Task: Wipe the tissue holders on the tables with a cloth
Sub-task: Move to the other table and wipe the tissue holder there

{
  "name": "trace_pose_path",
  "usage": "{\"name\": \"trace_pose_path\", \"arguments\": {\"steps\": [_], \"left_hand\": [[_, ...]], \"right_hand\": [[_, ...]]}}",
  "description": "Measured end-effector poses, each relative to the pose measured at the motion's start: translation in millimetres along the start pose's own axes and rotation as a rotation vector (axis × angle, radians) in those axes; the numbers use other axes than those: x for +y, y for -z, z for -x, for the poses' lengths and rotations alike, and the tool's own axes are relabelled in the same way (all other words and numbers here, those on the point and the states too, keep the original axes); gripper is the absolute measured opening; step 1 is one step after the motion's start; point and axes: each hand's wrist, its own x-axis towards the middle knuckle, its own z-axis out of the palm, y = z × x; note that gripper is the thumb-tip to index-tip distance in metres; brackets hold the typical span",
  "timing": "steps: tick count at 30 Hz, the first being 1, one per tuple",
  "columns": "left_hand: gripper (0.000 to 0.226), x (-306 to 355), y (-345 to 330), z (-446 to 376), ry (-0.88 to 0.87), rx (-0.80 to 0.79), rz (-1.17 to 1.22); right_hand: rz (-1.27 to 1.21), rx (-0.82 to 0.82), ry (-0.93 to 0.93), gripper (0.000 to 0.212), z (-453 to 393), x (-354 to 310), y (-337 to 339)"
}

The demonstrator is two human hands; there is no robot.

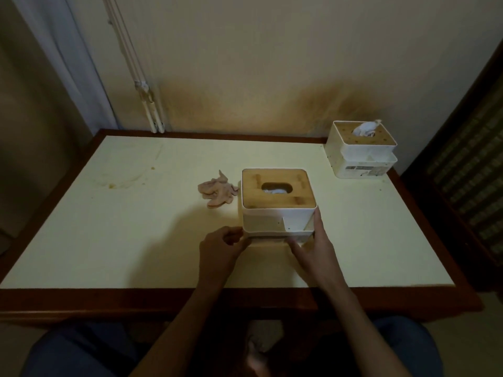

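Note:
A white tissue holder (275, 221) with a wooden lid stands in the middle of the cream table (109, 227). My left hand (220, 247) grips its lower left corner with curled fingers. My right hand (313, 243) holds its lower right corner, the thumb along the front base and the fingers up the right side. A crumpled pinkish cloth (217, 192) lies on the table just left of the holder, untouched. A second white tissue holder (359, 156), with a tissue poking out of its wooden lid, sits at the far right corner.
The table stands against a stained wall, with a brown wooden rim (163, 297) all round. Yellowish stains (111, 185) mark the left part of the tabletop. A dark cabinet (468, 186) stands to the right. My knees show under the near edge.

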Motion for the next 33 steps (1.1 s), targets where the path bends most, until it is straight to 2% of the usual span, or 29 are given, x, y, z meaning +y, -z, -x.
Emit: {"name": "trace_pose_path", "arguments": {"steps": [2, 4, 6, 8, 10, 12, 14, 16, 21, 25, 29, 33], "left_hand": [[0.039, 0.4, 1.9, -0.5, -0.009, -0.028, -0.025], [0.051, 2.7, 6.9, -2.6, -0.022, -0.062, -0.039], [0.06, 6.0, 14.0, -10.3, -0.092, -0.035, -0.07], [0.06, 11.8, 20.3, -22.7, -0.222, 0.006, -0.075], [0.058, 21.3, 22.9, -36.1, -0.354, -0.001, -0.078], [0.057, 30.5, 21.0, -48.0, -0.445, -0.039, -0.14], [0.054, 37.3, 18.7, -55.1, -0.47, -0.071, -0.205], [0.048, 37.8, 16.4, -60.5, -0.479, -0.085, -0.234], [0.028, 37.0, 15.9, -67.7, -0.451, -0.104, -0.185], [0.01, 30.2, 16.2, -65.5, -0.48, -0.13, -0.165], [0.009, 16.3, 14.2, -68.7, -0.531, -0.135, -0.084], [0.01, 13.8, 12.4, -71.1, -0.527, -0.131, -0.039]], "right_hand": [[0.03, 0.005, 0.034, 0.086, 1.4, -2.0, 2.5], [0.083, 0.083, -0.019, 0.082, 0.5, -9.3, 11.1], [0.114, 0.223, -0.015, 0.063, -7.2, -21.8, 23.8], [0.164, 0.255, 0.095, 0.042, -19.7, -36.2, 30.3], [0.242, 0.123, 0.204, 0.031, -40.2, -50.0, 29.9], [0.391, -0.078, 0.246, 0.035, -65.0, -60.6, 25.0], [0.612, -0.265, 0.281, 0.045, -86.5, -67.5, 19.2], [0.755, -0.403, 0.26, 0.044, -100.3, -72.0, 15.2], [0.84, -0.526, 0.192, 0.043, -123.1, -91.9, 15.2], [0.914, -0.688, 0.103, 0.041, -130.8, -108.4, 21.1], [0.959, -0.801, 0.066, 0.041, -134.9, -123.5, 26.9], [0.898, -0.804, -0.047, 0.05, -140.2, -128.1, 19.4]]}}
